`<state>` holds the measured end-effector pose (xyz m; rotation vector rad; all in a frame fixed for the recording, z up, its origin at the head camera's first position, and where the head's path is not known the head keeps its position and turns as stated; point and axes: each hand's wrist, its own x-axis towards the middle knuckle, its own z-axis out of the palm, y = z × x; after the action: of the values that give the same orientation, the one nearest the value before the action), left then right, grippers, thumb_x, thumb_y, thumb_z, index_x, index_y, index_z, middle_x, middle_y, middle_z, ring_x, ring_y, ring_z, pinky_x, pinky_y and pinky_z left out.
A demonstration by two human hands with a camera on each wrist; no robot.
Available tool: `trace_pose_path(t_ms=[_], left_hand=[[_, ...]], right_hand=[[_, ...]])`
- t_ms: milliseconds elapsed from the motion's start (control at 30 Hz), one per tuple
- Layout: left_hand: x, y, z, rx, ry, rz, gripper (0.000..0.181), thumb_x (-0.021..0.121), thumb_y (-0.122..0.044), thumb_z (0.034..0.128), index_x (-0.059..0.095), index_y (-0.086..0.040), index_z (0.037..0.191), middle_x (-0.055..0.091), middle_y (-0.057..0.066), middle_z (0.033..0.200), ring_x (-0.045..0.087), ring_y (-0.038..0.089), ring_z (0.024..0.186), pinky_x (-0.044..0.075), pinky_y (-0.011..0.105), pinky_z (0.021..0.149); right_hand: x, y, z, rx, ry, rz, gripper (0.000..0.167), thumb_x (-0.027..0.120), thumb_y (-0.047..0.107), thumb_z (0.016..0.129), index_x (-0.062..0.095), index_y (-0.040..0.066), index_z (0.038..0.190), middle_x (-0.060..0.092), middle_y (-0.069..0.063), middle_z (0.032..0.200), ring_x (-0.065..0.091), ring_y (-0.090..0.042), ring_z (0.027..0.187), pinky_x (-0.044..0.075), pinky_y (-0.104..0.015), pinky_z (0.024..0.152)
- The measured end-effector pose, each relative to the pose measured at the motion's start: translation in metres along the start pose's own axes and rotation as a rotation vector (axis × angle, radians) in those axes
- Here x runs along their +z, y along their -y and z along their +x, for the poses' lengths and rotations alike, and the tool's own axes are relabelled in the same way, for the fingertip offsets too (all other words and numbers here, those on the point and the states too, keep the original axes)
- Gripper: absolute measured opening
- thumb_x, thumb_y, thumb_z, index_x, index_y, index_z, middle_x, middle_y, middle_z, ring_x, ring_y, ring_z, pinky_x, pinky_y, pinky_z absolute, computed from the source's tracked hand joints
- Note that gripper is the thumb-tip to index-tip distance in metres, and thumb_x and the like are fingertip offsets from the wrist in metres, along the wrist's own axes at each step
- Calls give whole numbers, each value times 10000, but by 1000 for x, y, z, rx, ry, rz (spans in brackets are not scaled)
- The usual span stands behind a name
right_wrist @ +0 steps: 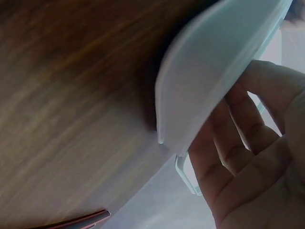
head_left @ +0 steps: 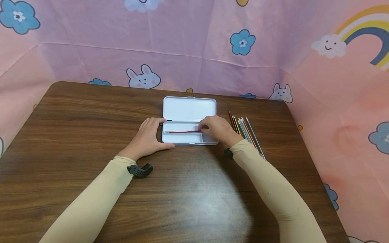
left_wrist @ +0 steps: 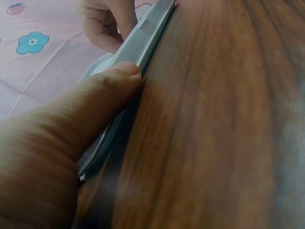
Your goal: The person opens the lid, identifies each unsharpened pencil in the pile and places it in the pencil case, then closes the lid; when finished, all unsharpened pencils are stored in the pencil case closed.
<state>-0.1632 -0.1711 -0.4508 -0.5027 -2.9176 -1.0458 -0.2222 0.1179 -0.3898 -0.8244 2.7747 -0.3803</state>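
Note:
A white pencil case (head_left: 182,138) lies open on the table, its lid (head_left: 189,108) tipped back. My left hand (head_left: 147,140) holds the case at its left end, thumb along the near edge and fingers at the far corner. In the left wrist view the thumb (left_wrist: 107,88) presses against the rim. Inside the case a red pencil (head_left: 182,131) lies lengthwise. My right hand (head_left: 217,130) reaches over the right end, fingers curled at the pencil's right end, seemingly pinching it. Its fingertips are hidden behind the case wall (right_wrist: 205,62) in the right wrist view.
Several colored pencils (head_left: 247,130) lie loosely together on the brown table (head_left: 182,189), right of the case, partly under the right forearm. A patterned cloth (head_left: 182,44) hangs behind the table and along its sides.

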Motion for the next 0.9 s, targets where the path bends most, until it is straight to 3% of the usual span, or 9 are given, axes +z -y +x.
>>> trace_pose_path(t_ms=[567, 900], left_hand=[[-1, -1, -1, -3, 4, -2, 1010, 873, -584, 751, 414, -61, 1482, 476, 129, 1432, 414, 305, 1350, 205, 536, 1233], [0, 2, 0, 14, -2, -3, 1015, 874, -598, 742, 424, -58, 1474, 485, 130, 1421, 422, 308, 1344, 206, 546, 1232]], right_hand=[[-4, -1, -3, -40, 10, 26, 161, 697, 140, 999, 813, 167, 1109, 770, 17, 1134, 687, -149, 1018, 573, -371, 864], [-16, 0, -12, -63, -34, -26, 171, 717, 177, 990, 792, 146, 1141, 750, -18, 1125, 688, -180, 993, 578, -384, 848]])
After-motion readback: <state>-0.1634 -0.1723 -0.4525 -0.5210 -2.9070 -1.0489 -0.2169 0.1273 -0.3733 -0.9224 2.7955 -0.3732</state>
